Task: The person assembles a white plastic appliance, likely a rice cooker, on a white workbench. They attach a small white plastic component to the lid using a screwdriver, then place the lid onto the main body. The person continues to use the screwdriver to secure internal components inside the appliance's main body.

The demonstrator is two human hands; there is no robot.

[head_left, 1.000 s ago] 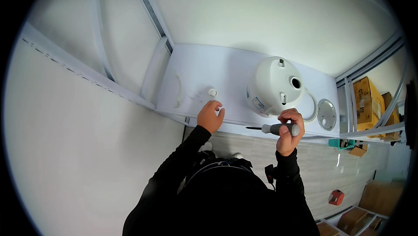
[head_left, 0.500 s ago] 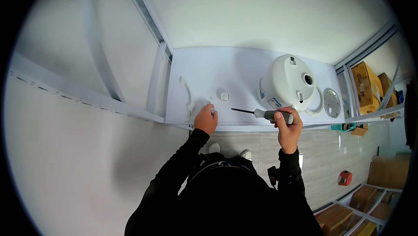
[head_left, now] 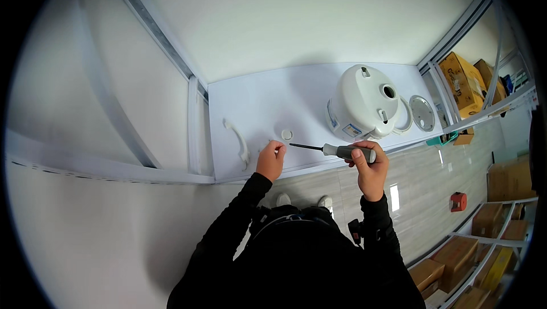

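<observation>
Closer together than half a second ago, the dark tip of the screwdriver (head_left: 336, 150) and the fingertips of the left hand (head_left: 270, 162) are now only just apart. Tool and fingers thus share one spot, over the near part of the white tabletop (head_left: 256, 98). The left thumb and forefinger are drawn narrow, nearly a pinch; I cannot tell whether something small sits between them. The right hand (head_left: 371, 179) is wrapped around the screwdriver's grey handle, its shaft pointing left.

Just beyond the left fingertips lies a small round white cap (head_left: 287, 134), untouched. To its left is a curved white carrying handle (head_left: 239, 141), lying loose. Past the right hand stands a white rice cooker (head_left: 364, 101), with a dark round hole and two slots in its top. At its right side is a white ring (head_left: 410, 116), then a metal disc (head_left: 422, 113) near the tabletop's right end. Farther right, beyond the frame posts, are yellow-brown cardboard boxes (head_left: 462, 84).
</observation>
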